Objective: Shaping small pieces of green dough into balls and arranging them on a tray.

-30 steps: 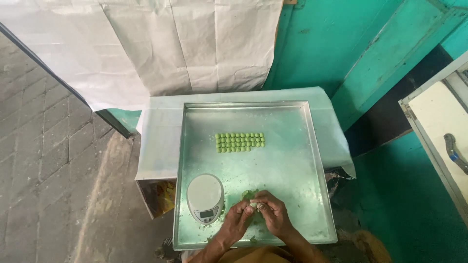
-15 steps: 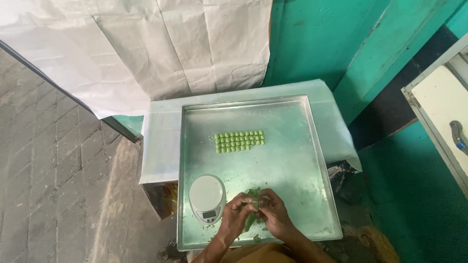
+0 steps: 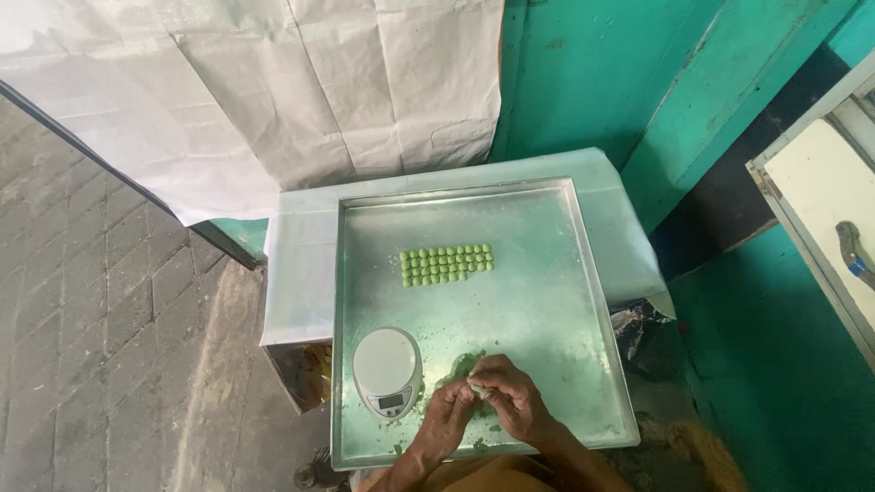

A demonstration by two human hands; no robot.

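Note:
My left hand (image 3: 447,421) and my right hand (image 3: 507,397) meet over the near part of a large metal tray (image 3: 547,310). Between their fingertips they pinch a small piece of green dough (image 3: 475,389). A lump of the same green dough (image 3: 461,364) lies on the tray just beyond my hands. Farther back on the tray, several small green dough balls (image 3: 446,264) sit in neat rows. A small white round kitchen scale (image 3: 387,370) stands on the tray to the left of my left hand.
The tray rests on a low stand covered with white paper (image 3: 301,273). White paper sheets (image 3: 273,91) hang on the wall behind. A teal wall (image 3: 620,82) lies at the right, a brick floor (image 3: 91,319) at the left, a white cabinet (image 3: 829,200) at far right.
My hands stay together over the near part of the tray, working the small dough piece. The camera view has shifted slightly; the rows of balls and the scale have not moved.

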